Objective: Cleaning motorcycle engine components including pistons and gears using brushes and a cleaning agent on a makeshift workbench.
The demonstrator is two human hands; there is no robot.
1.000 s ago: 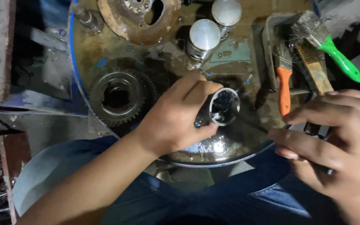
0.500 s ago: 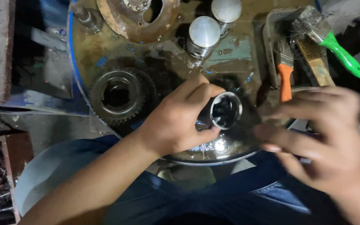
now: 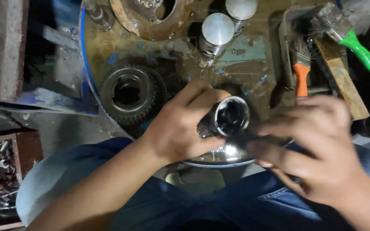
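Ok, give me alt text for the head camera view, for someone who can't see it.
A person's left hand grips a hollow metal cylinder over an oily round work surface, while the blurred right hand reaches toward it. A large gear and two brushes lie nearby.

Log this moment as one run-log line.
left hand: grips metal sleeve, open end up | right hand: blurred, beside sleeve, holds dark object | nearby: gear, orange-handled brush

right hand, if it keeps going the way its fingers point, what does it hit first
The right hand is blurred, fingers pointing left. First in that line is most likely the metal sleeve gripped in the left hand. Depth is unclear, so it might pass just under it.
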